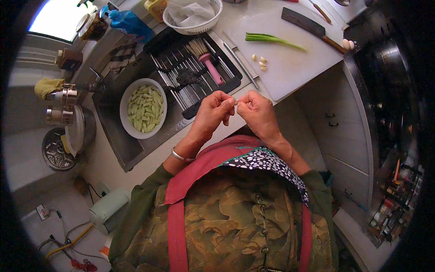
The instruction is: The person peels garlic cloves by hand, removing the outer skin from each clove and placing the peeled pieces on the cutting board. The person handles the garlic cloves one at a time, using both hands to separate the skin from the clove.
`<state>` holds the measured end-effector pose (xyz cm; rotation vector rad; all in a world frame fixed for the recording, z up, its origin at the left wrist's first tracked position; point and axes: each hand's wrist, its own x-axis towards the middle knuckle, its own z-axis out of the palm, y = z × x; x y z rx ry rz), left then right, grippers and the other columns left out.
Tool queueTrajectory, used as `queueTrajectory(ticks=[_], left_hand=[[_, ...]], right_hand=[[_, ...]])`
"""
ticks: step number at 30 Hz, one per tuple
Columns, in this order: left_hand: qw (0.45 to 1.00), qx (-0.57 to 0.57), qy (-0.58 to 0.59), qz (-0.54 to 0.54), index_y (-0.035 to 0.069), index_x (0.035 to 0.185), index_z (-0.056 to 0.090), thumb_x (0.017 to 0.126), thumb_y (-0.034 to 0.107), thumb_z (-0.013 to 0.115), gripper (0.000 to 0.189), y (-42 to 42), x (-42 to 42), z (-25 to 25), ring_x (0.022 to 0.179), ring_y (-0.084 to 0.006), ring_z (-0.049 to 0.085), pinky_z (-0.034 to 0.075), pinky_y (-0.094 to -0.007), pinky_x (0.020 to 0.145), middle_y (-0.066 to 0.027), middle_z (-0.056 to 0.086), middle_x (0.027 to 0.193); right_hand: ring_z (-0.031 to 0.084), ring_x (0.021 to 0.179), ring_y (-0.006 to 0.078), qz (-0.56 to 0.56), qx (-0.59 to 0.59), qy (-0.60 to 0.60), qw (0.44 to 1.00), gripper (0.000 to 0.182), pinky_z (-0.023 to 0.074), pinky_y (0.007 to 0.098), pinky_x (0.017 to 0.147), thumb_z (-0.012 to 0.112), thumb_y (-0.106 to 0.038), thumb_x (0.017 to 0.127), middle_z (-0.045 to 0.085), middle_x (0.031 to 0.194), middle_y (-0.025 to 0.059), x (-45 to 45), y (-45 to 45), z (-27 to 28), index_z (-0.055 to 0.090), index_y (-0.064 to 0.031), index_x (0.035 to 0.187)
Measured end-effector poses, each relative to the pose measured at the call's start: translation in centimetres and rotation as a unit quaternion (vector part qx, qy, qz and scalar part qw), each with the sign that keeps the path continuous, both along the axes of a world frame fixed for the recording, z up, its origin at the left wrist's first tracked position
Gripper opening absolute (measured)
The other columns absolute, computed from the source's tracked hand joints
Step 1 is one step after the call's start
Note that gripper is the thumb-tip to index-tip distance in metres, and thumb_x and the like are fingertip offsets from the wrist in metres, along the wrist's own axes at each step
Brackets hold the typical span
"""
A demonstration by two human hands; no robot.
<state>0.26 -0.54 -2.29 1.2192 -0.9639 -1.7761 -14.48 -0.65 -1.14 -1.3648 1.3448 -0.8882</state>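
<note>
My left hand (215, 107) and my right hand (256, 110) meet at the fingertips above the counter's front edge. Between them they pinch something small and pale, possibly a garlic clove; the fingers hide most of it. Beyond my right hand, several peeled garlic cloves (263, 64) lie on the white cutting board (289, 74). A piece of green onion (275, 40) and a cleaver (302, 23) with a wooden handle lie farther back on the board. To the left, a white bowl (123, 112) of sliced pale-green vegetable (146, 108) stands in the sink.
A roll-up rack (176, 98) over the sink bears a pink-handled brush (212, 68) and a dark scrubber (188, 77). Behind it stands a white plastic basket (193, 30). Eggs (347, 44) lie by the cleaver's handle. The faucet (97, 85) is at the sink's left.
</note>
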Motion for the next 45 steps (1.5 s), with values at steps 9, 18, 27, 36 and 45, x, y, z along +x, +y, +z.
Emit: queueTrajectory(ticks=[9,18,27,36,45], left_hand=[[0.984,0.098,0.148,-0.026,0.003,0.091,0.052,0.087,0.021,0.047,0.019,-0.5,0.1,-0.6,0.052,-0.0065,0.046,0.039,-0.0193,0.046,-0.0017,0.054,0.068],[0.977,-0.184,-0.111,0.015,0.004,0.106,0.050,0.077,0.004,0.058,0.030,0.2,-0.4,0.1,0.065,-0.0069,0.050,0.042,-0.0185,0.058,-0.0008,0.055,0.082],[0.951,-0.260,-0.165,0.036,0.001,0.095,0.052,0.081,0.007,0.054,0.015,0.5,-0.6,-0.7,0.068,-0.0073,0.052,0.043,-0.0190,0.057,-0.0017,0.055,0.078],[0.981,-0.023,0.157,0.114,0.003,0.097,0.053,0.086,0.019,0.050,0.020,-1.1,1.3,0.6,0.049,-0.0040,0.045,0.037,-0.0168,0.045,-0.0056,0.058,0.089],[0.982,0.019,0.168,0.089,0.001,0.103,0.051,0.086,0.018,0.050,0.024,-0.3,0.8,0.8,0.060,-0.0091,0.054,0.045,-0.0219,0.053,-0.0076,0.058,0.091]], right_hand=[[0.039,0.048,0.0015,-0.008,0.143,-0.261,0.955,0.012,0.0319,0.0166,0.040,0.056,-0.013,0.078,0.052,0.061,-0.0011,-1.0,-0.1,-0.6,0.052,-0.0021,0.075],[0.035,0.051,-0.0001,-0.036,0.111,-0.221,0.968,0.009,0.0281,0.0153,0.042,0.053,-0.011,0.079,0.043,0.061,-0.0071,-0.7,0.1,-0.4,0.053,-0.0023,0.078],[0.036,0.048,0.0004,-0.034,0.132,-0.236,0.962,0.009,0.0282,0.0153,0.040,0.052,-0.013,0.080,0.042,0.058,-0.0071,-0.3,0.5,0.0,0.052,-0.0042,0.078],[0.030,0.040,0.0010,-0.047,0.198,-0.320,0.925,0.010,0.0216,0.0154,0.036,0.052,-0.015,0.081,0.039,0.054,-0.0058,-0.8,0.4,-0.4,0.048,-0.0057,0.080],[0.033,0.044,0.0020,0.012,0.185,-0.382,0.905,0.009,0.0231,0.0152,0.036,0.044,-0.007,0.076,0.044,0.060,-0.0017,-0.5,-0.1,0.3,0.048,-0.0037,0.083]])
